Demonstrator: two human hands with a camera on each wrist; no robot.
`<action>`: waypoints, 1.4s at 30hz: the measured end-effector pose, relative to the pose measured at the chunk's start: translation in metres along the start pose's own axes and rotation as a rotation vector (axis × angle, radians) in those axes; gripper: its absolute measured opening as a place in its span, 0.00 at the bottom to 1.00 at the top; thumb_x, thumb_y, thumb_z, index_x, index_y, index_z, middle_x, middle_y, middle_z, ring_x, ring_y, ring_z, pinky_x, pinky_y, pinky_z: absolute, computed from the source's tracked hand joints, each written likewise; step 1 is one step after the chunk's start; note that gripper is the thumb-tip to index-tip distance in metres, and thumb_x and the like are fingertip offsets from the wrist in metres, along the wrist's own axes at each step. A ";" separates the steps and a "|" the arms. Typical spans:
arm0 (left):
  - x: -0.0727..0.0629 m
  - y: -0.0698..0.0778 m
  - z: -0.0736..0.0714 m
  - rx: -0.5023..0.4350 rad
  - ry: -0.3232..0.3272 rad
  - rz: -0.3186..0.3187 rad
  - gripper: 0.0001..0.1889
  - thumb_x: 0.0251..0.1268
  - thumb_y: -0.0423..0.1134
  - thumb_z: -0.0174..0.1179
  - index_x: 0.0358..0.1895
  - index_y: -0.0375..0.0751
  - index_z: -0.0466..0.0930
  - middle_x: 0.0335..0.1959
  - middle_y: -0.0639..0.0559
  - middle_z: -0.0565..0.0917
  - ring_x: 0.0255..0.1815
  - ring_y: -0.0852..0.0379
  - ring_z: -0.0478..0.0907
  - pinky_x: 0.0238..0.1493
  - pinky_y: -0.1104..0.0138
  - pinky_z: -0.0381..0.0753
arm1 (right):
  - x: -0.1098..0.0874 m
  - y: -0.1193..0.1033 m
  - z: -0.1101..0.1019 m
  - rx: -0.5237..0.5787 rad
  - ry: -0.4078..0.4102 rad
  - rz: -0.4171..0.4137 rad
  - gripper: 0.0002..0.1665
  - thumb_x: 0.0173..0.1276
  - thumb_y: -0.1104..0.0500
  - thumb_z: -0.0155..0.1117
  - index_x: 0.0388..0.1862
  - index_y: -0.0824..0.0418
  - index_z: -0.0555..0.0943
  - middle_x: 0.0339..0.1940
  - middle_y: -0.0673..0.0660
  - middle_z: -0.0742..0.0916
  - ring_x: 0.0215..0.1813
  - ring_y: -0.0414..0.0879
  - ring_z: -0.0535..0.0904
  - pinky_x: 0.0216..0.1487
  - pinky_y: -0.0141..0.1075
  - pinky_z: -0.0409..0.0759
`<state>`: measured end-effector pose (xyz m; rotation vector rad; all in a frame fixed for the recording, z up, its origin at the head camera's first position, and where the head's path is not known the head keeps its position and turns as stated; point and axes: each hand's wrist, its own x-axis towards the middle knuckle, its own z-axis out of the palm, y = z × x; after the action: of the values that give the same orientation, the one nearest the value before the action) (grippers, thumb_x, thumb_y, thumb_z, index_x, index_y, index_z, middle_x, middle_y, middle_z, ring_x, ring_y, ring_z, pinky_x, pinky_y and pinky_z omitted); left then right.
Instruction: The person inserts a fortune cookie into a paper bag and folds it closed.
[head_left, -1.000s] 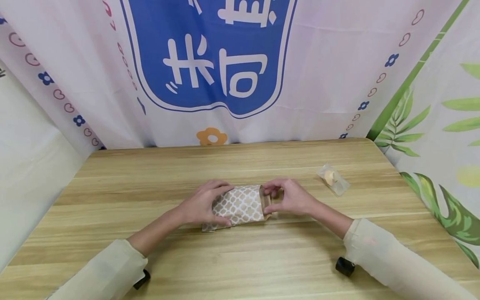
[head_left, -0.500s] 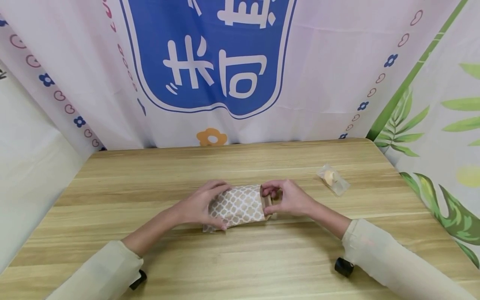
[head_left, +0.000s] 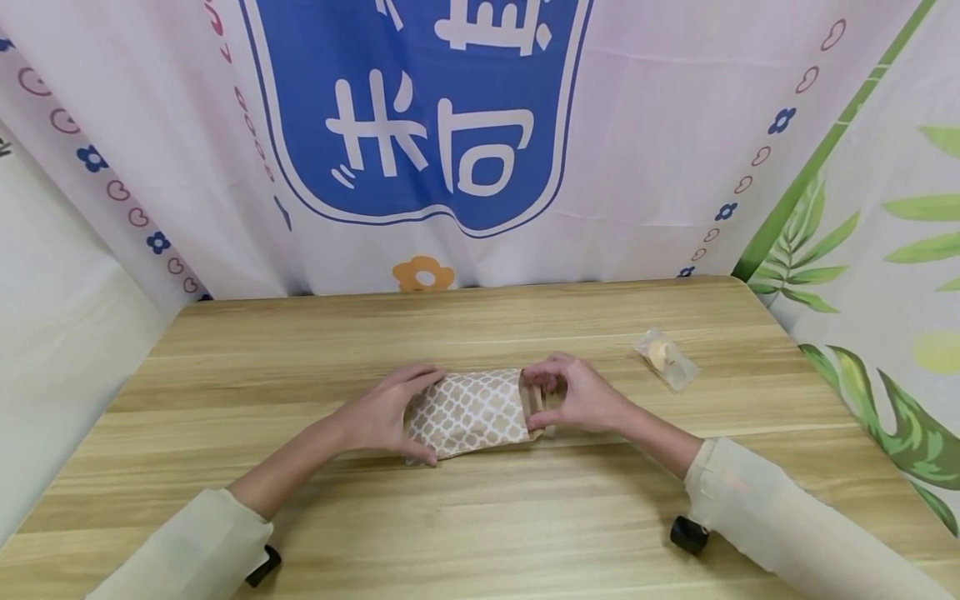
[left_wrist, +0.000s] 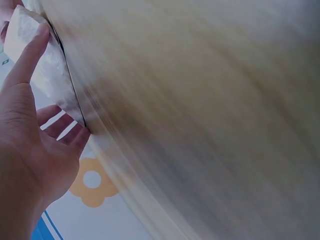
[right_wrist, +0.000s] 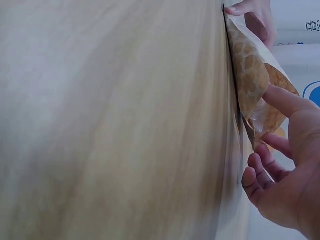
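A flat paper bag (head_left: pixel 476 408) with a beige and white quatrefoil print lies on the wooden table, its open mouth facing right. My left hand (head_left: pixel 378 418) holds the closed end, thumb along the near edge and fingers at the far edge. At the mouth, my right hand (head_left: pixel 587 397) holds the bag's rim between thumb and fingers. The right wrist view shows the brown inside of the paper bag (right_wrist: pixel 277 107), with my right thumb at the opening and something clear and shiny just within. What lies deeper in the bag is hidden.
A small clear packet (head_left: pixel 665 357) with a pale, cream-coloured piece in it lies at the back right of the wooden table (head_left: pixel 480 525). A printed cloth (head_left: pixel 637 167) hangs behind the table's far edge.
My left hand has slid left along the bag towards its closed end, uncovering more of the print. The bag and my right hand have hardly moved.
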<state>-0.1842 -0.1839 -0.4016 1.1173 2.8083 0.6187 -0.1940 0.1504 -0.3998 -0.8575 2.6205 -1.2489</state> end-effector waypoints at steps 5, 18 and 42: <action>0.000 0.001 -0.001 0.000 0.002 -0.003 0.63 0.38 0.62 0.84 0.75 0.26 0.65 0.73 0.29 0.69 0.74 0.32 0.66 0.72 0.41 0.69 | 0.001 0.000 0.005 -0.003 0.028 0.024 0.39 0.47 0.59 0.87 0.59 0.67 0.85 0.41 0.55 0.82 0.43 0.47 0.75 0.45 0.36 0.77; -0.001 0.002 -0.001 -0.019 -0.005 -0.005 0.62 0.40 0.60 0.84 0.76 0.26 0.64 0.74 0.29 0.68 0.74 0.31 0.65 0.72 0.40 0.69 | 0.002 0.000 0.015 -0.002 0.077 0.043 0.38 0.47 0.64 0.83 0.60 0.71 0.84 0.45 0.59 0.80 0.43 0.48 0.73 0.43 0.34 0.75; -0.003 0.001 -0.002 -0.028 0.002 0.002 0.61 0.41 0.59 0.84 0.76 0.27 0.65 0.73 0.28 0.69 0.74 0.30 0.66 0.71 0.38 0.70 | -0.011 0.005 -0.018 0.049 0.071 0.031 0.31 0.57 0.63 0.82 0.59 0.72 0.82 0.46 0.64 0.88 0.50 0.58 0.85 0.52 0.50 0.87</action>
<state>-0.1820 -0.1857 -0.3997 1.1158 2.7915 0.6578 -0.1935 0.1708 -0.3935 -0.7761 2.6350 -1.3538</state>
